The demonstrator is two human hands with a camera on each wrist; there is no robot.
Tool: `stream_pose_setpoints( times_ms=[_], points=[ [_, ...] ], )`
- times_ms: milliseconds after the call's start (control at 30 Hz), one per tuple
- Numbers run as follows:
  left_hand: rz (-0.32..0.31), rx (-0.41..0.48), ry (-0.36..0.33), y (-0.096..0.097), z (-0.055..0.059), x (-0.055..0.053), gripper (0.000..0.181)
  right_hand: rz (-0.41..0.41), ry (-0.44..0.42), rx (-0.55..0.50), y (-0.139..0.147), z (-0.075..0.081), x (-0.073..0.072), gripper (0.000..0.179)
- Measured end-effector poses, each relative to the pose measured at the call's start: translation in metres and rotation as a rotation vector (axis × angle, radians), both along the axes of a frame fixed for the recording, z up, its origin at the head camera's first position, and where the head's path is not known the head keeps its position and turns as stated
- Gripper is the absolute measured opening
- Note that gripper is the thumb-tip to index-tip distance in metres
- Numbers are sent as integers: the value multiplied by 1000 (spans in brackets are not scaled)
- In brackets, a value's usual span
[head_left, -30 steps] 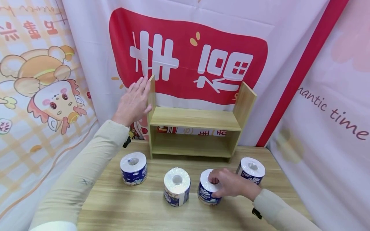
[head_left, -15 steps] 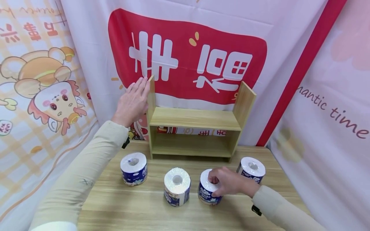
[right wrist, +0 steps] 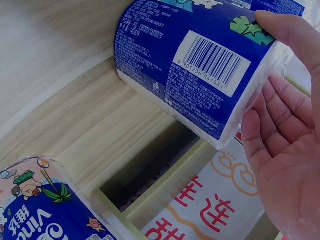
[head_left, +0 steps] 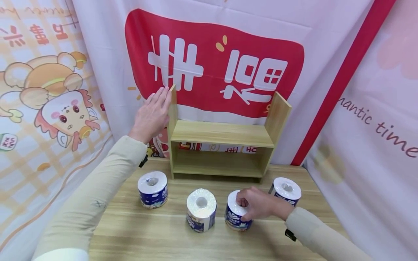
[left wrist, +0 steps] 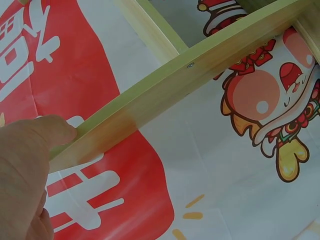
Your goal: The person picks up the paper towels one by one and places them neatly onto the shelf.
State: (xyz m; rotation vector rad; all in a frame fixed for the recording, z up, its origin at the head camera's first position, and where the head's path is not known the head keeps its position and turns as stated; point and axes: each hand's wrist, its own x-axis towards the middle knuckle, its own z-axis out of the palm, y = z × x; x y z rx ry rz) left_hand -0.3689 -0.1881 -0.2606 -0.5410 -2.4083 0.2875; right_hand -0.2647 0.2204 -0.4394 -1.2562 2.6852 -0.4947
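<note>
Near the top of the left side panel of a small wooden shelf (head_left: 222, 132), my left hand (head_left: 151, 117) holds the panel. Its thumb lies on the panel's edge in the left wrist view, and its fingers (left wrist: 42, 227) are partly hidden. My right hand (head_left: 261, 203) grips a blue-and-white wrapped toilet roll (head_left: 236, 217) standing on the table in front of the shelf. Its thumb presses the printed side and its fingers rest on the white end of the roll (right wrist: 185, 65), at the core hole.
Another toilet roll (head_left: 201, 214) stands just left of the gripped one. One more roll (head_left: 152, 195) is at the left, and another roll (head_left: 286, 190) behind the right hand. Printed cloth (head_left: 359, 127) encloses the wooden table (head_left: 156, 235).
The left thumb, which stuck out beside the panel a second ago, has drawn in behind the hand. The right hand keeps its grip on the roll, and the rolls stay in place.
</note>
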Motion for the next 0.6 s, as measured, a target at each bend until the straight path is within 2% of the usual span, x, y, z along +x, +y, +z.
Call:
stream_pose_setpoints(
  times_ms=[200, 600],
  points=[
    [-7, 4, 10, 0, 1, 0, 88, 17, -8, 7, 1, 3, -5, 35],
    [-16, 9, 24, 0, -1, 0, 83, 10, -114, 58, 3, 13, -14, 31]
  ],
)
